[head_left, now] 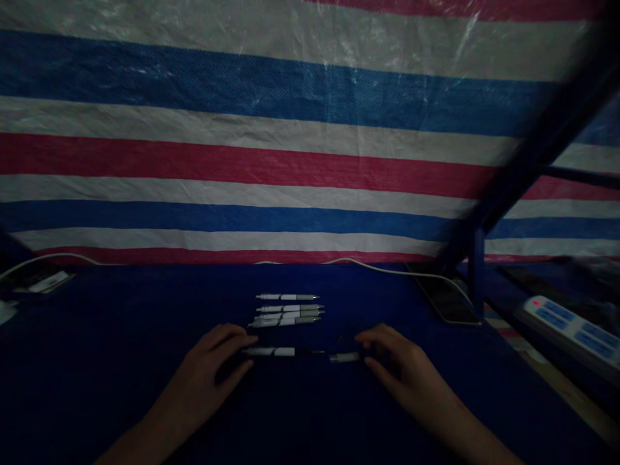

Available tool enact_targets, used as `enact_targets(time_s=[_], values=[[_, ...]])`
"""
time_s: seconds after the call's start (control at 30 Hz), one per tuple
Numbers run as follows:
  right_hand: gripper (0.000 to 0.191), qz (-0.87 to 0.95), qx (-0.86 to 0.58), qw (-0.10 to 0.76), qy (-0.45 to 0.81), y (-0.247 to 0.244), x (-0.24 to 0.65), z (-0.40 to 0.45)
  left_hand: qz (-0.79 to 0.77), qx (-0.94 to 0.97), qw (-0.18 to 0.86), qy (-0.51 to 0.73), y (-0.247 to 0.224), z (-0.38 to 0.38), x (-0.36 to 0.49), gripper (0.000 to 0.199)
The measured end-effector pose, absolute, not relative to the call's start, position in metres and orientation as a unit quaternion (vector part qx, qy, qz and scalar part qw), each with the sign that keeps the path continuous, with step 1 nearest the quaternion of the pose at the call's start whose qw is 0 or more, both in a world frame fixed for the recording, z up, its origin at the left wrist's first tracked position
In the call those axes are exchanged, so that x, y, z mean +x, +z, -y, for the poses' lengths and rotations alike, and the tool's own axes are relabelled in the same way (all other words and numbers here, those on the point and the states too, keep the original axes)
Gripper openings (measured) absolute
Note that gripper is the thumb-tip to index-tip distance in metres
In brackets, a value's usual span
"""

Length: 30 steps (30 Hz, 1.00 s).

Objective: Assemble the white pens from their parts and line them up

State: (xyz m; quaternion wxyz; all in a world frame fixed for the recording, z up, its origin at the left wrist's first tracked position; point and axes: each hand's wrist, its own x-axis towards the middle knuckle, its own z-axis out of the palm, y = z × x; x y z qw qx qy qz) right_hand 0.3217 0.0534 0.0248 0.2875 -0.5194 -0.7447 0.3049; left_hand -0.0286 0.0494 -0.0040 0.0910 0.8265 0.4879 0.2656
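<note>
A white and black pen body lies level on the dark blue table, with its thin tip bare and pointing right. My left hand is around its left end; thumb and fingers are apart on either side of it. To the right of the tip lies a short grey pen grip piece. Beside that piece is my right hand, its thumb and fingers spread with nothing visible between them. A tiny dark item shows faintly above the grip piece. Several assembled white and grey pens lie in a loose stack just beyond.
A dark phone-like slab lies at the back right, with a white cable running over it. A white power strip sits beyond the right edge. Blue frame bars rise there. A striped tarp hangs behind the table.
</note>
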Motion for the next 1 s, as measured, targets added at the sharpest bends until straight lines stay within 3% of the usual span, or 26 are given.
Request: enact_targets(time_s=[0.1,0.2,0.53,0.83,1.0], values=[[0.036,0.782,-0.516,0.242,0.251,0.016,0.32,-0.056,-0.474,0.83,0.086,0.281,-0.019,-0.049,-0.029,0.031],[0.029,0.787,-0.522,0.224,0.241,0.009,0.318,-0.059,-0.456,0.834,0.087,0.298,-0.027,-0.052,-0.028,0.024],[0.015,0.763,-0.537,0.253,0.254,0.016,0.317,-0.056,-0.424,0.83,0.076,0.354,-0.011,-0.046,-0.026,0.028],[0.015,0.738,-0.544,0.282,0.282,0.017,0.314,-0.05,-0.414,0.831,0.055,0.368,0.008,-0.042,-0.015,0.036],[0.014,0.731,-0.544,0.302,0.281,0.018,0.311,-0.048,-0.421,0.824,0.105,0.363,0.008,-0.039,-0.013,0.034]])
